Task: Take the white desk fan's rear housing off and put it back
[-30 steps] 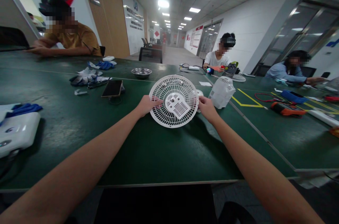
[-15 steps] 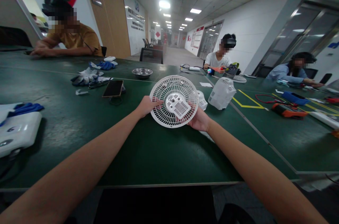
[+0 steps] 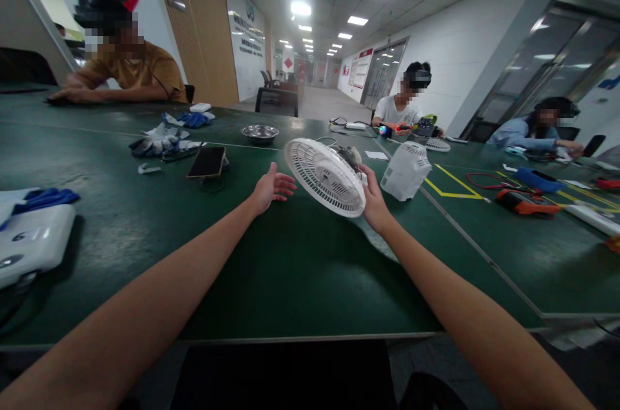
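Our left hand [image 3: 272, 190] has let go of the tilted fan grille [image 3: 323, 176] and is spread wide beside it. Our right hand [image 3: 374, 200] holds it over the table [image 3: 300, 287], face down towards us, long axis sloping down rightward. Beyond sits a metal bowl [image 3: 260, 133], contents unclear.

Holding a round white plastic slatted grille [image 3: 322, 174] by its right side in the bare right hand [image 3: 375, 203], tilting it above the dark green tabletop [image 3: 300, 287]. Opening the bare left hand [image 3: 272, 190] left of that grip, apart from the grille. Showing a translucent white plastic housing [image 3: 405, 172] right of the grip, a shiny round metal bowl [image 3: 260, 133] beyond, leftward.
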Demonstrator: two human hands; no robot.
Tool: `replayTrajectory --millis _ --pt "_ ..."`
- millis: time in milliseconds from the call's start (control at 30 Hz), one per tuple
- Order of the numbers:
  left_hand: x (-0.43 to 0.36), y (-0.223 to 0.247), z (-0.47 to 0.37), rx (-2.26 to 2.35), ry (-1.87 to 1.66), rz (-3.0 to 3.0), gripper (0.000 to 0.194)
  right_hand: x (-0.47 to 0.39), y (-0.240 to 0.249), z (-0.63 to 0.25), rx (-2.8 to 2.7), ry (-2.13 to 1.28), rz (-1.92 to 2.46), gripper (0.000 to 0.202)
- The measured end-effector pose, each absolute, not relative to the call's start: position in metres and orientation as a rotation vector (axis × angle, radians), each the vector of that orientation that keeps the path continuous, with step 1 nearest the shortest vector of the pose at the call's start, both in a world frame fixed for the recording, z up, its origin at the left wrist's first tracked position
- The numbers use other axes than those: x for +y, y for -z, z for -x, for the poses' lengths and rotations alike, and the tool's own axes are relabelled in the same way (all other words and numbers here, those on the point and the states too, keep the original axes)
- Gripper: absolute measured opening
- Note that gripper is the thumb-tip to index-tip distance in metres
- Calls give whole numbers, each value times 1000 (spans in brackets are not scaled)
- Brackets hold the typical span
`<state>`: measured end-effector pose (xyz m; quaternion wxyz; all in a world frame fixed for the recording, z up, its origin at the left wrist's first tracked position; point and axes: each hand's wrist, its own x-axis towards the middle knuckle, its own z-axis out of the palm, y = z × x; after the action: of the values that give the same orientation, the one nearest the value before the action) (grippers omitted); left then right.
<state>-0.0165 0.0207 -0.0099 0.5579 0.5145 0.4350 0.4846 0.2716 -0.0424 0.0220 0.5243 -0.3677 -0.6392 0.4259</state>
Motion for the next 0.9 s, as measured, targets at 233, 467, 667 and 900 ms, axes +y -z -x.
replayTrajectory --millis 233,467,667,900 --pt "16 4 18 849 -1105 -988 68 -48 -18 -277 -1839 -619 1015 83" --pt "14 -3 19 772 -931 -858 38 -49 -17 -282 -2070 -410 1068 91" --pt "21 4 15 986 -983 -909 18 -51 -19 -281 -2198 -333 1065 92" --pt "17 5 10 1055 -1060 -1085 19 -50 -23 -284 -2221 -325 1065 97"
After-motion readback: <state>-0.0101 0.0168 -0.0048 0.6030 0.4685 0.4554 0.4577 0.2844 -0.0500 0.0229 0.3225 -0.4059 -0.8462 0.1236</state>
